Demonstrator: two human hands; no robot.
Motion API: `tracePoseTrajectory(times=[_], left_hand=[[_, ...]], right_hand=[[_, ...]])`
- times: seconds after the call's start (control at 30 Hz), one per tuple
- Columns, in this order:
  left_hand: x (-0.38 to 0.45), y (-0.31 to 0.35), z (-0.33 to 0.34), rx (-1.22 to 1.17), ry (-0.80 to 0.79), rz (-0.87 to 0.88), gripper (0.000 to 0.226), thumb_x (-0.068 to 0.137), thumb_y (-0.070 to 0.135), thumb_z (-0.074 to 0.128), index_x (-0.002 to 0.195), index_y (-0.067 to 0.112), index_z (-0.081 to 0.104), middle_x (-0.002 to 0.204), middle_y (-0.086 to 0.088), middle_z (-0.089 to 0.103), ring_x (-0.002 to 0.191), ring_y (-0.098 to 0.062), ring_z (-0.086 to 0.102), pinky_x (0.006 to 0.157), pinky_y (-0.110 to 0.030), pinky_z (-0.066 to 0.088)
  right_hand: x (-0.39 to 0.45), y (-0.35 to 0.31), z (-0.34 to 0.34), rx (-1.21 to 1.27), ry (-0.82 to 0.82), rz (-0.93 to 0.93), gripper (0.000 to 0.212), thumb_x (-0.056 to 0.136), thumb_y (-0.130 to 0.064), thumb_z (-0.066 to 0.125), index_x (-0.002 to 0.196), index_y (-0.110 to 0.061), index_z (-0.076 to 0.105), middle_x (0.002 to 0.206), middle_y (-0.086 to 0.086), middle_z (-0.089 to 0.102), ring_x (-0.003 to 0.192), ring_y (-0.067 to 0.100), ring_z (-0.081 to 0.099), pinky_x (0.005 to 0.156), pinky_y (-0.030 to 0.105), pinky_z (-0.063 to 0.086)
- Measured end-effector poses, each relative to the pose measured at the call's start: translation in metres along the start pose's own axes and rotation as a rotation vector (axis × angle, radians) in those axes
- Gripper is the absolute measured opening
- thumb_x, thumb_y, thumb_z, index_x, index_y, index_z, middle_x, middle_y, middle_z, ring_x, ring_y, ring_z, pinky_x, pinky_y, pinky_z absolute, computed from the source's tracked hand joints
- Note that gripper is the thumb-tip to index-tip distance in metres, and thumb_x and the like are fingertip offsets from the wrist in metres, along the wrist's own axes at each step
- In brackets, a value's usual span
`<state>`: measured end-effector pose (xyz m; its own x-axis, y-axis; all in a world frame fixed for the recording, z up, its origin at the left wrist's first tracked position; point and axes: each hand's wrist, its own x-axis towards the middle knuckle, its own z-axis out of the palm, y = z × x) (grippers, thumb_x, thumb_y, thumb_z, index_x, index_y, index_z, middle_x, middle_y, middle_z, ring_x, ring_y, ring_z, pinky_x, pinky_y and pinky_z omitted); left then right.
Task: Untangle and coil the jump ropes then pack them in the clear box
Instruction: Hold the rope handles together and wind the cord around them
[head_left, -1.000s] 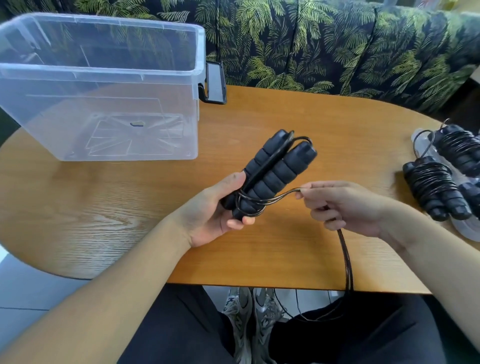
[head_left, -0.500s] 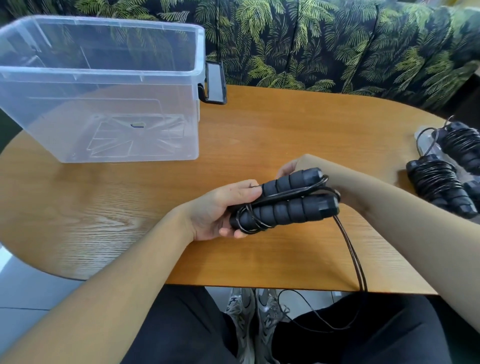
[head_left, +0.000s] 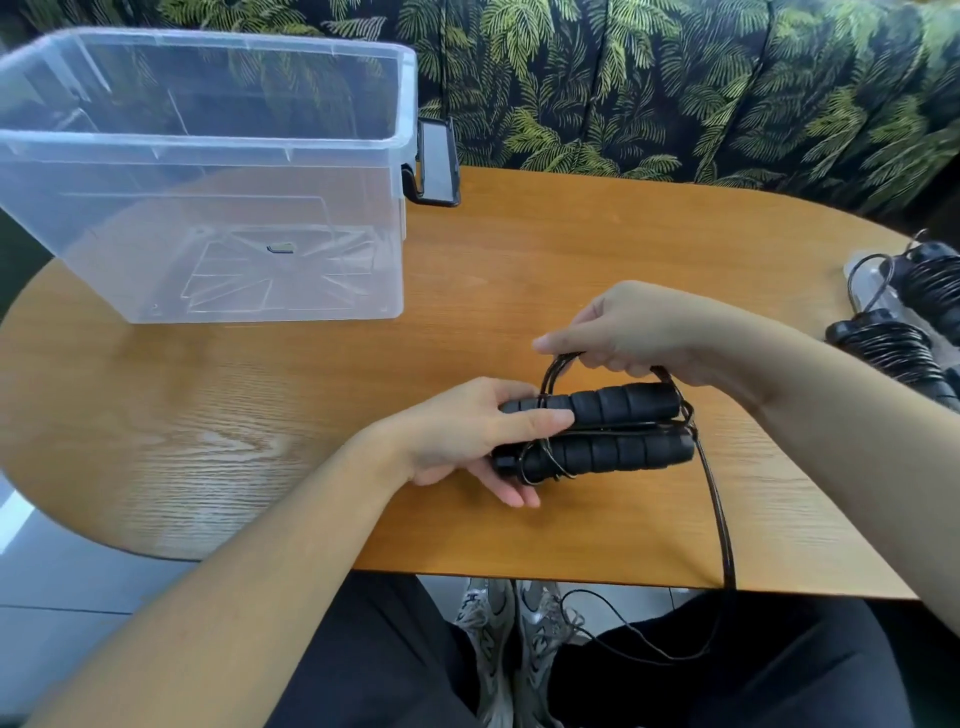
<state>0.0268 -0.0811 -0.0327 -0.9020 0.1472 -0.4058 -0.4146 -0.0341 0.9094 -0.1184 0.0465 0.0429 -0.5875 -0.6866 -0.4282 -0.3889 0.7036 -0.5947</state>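
Two black foam jump rope handles (head_left: 613, 431) lie side by side, pointing right, above the wooden table (head_left: 571, 249). My left hand (head_left: 467, 441) grips their left ends, thumb on top. Just above the handles my right hand (head_left: 623, 332) pinches the black cord (head_left: 719, 519), which loops over them and hangs off the table's front edge to my lap. The clear box (head_left: 208, 171) stands with nothing in it at the back left.
Coiled black jump ropes (head_left: 893, 348) lie at the table's right edge on a clear lid. A black latch (head_left: 434, 161) hangs on the box's right side. A leaf-patterned sofa runs behind the table. My shoes show below the front edge.
My right hand has come from behind the handles to above them, carrying the cord over the top for another turn. The handles have turned level, and my left hand keeps its grip.
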Motion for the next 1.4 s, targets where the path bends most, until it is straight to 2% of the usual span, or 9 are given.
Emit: tracePoseTrajectory(times=[0.13, 0.3, 0.4, 0.47, 0.6, 0.87, 1.03, 1.2, 1.4], left_hand=[[-0.002, 0.002, 0.001, -0.076, 0.064, -0.021, 0.056, 0.089, 0.041, 0.068, 0.13, 0.005, 0.054, 0.113, -0.022, 0.073, 0.086, -0.037, 0.075, 0.061, -0.032, 0.063], [0.002, 0.002, 0.005, -0.251, 0.176, 0.015, 0.061, 0.091, 0.034, 0.071, 0.137, 0.005, 0.044, 0.112, -0.022, 0.069, 0.087, -0.044, 0.074, 0.055, -0.034, 0.063], [0.0, -0.002, 0.002, -0.378, 0.189, 0.056, 0.063, 0.089, 0.036, 0.068, 0.141, 0.006, 0.046, 0.113, -0.02, 0.068, 0.085, -0.039, 0.074, 0.054, -0.032, 0.061], [0.002, -0.006, 0.001, -0.45, 0.246, 0.096, 0.063, 0.087, 0.037, 0.068, 0.139, 0.007, 0.051, 0.11, -0.017, 0.071, 0.079, -0.033, 0.075, 0.054, -0.029, 0.06], [0.008, -0.015, -0.004, -0.597, 0.251, 0.188, 0.061, 0.087, 0.039, 0.071, 0.136, 0.007, 0.055, 0.11, -0.017, 0.063, 0.066, -0.023, 0.065, 0.045, -0.021, 0.048], [0.005, -0.016, -0.002, -0.585, 0.224, 0.262, 0.062, 0.091, 0.048, 0.064, 0.136, 0.006, 0.059, 0.111, -0.017, 0.058, 0.058, -0.017, 0.052, 0.038, -0.016, 0.037], [-0.001, -0.018, -0.007, -0.602, 0.137, 0.289, 0.048, 0.095, 0.041, 0.058, 0.129, 0.008, 0.063, 0.116, -0.015, 0.065, 0.057, -0.015, 0.052, 0.038, -0.015, 0.037], [-0.004, -0.018, -0.007, -0.721, 0.186, 0.262, 0.037, 0.093, 0.035, 0.063, 0.114, 0.006, 0.07, 0.097, -0.015, 0.065, 0.063, -0.023, 0.06, 0.042, -0.018, 0.046], [-0.008, -0.019, -0.008, -0.796, 0.13, 0.281, 0.034, 0.091, 0.033, 0.062, 0.105, 0.006, 0.078, 0.104, -0.018, 0.071, 0.082, -0.035, 0.072, 0.051, -0.025, 0.058]], right_hand=[[-0.017, -0.008, 0.001, -0.135, 0.069, -0.081, 0.03, 0.095, -0.052, 0.06, 0.087, -0.027, 0.075, 0.055, -0.016, 0.061, 0.05, 0.0, 0.051, 0.058, 0.025, 0.038], [-0.033, -0.004, 0.013, -0.27, 0.125, -0.244, 0.026, 0.102, -0.035, 0.053, 0.112, -0.031, 0.076, 0.097, -0.015, 0.072, 0.08, -0.001, 0.061, 0.066, 0.012, 0.043], [-0.035, 0.014, 0.022, 0.006, 0.169, -0.278, 0.022, 0.101, -0.03, 0.056, 0.111, -0.037, 0.074, 0.079, -0.023, 0.07, 0.066, -0.002, 0.061, 0.059, 0.009, 0.041], [-0.037, 0.027, 0.03, 0.232, 0.154, -0.269, 0.02, 0.102, -0.03, 0.056, 0.108, -0.038, 0.073, 0.061, -0.018, 0.06, 0.048, 0.002, 0.048, 0.048, 0.012, 0.035], [-0.043, 0.047, 0.051, 0.464, 0.157, -0.213, 0.016, 0.1, -0.034, 0.058, 0.097, -0.019, 0.056, 0.06, -0.004, 0.051, 0.046, 0.011, 0.033, 0.042, 0.023, 0.027], [-0.046, 0.053, 0.06, 0.44, 0.079, -0.222, 0.023, 0.096, -0.034, 0.065, 0.084, -0.018, 0.053, 0.06, -0.003, 0.057, 0.044, 0.012, 0.032, 0.041, 0.018, 0.026], [-0.045, 0.055, 0.057, 0.336, 0.084, -0.126, 0.05, 0.083, -0.063, 0.065, 0.071, -0.014, 0.06, 0.05, -0.006, 0.043, 0.044, 0.009, 0.033, 0.042, 0.016, 0.027], [-0.046, 0.071, 0.047, 0.554, -0.155, -0.086, 0.043, 0.085, -0.058, 0.062, 0.074, -0.016, 0.06, 0.059, -0.002, 0.031, 0.052, 0.013, 0.022, 0.046, 0.022, 0.019], [-0.05, 0.085, 0.038, 0.695, -0.312, -0.087, 0.026, 0.091, -0.035, 0.058, 0.099, -0.017, 0.075, 0.067, -0.001, 0.03, 0.052, 0.012, 0.022, 0.043, 0.021, 0.022]])
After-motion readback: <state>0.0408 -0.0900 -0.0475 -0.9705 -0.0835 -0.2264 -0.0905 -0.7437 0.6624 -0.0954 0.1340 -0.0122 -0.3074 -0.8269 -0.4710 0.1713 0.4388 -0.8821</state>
